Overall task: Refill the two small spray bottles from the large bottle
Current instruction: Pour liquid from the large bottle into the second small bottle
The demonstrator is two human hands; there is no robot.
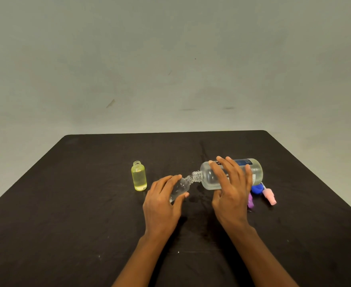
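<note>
Forearms: two bare forearms are seen rising from the near edge of the table (87,183), which is covered in dark cloth.
Left hand: the left hand (162,200) is wrapped around a small clear spray bottle (180,188), which is held tilted with its open neck pointed up and to the right (its lower half is hidden by the fingers).
Right hand: the right hand (231,187) is laid over the large bottle (230,172), with fingers spread across the top and thumb underneath, so the bottle is gripped.
Large bottle: it is held nearly on its side above the middle of the table, base toward the right edge, a dark blue label seen on its upper side; its threaded mouth is set against the mouth of the small clear bottle.
Yellow bottle: a second small bottle (139,176), uncapped and filled with yellowish liquid, is stood upright to the left of both hands, apart from them.
Caps: a pink spray top (269,196), a blue cap (257,189) and a purple piece (250,200) are laid together just behind the right hand, toward the right edge.
</note>
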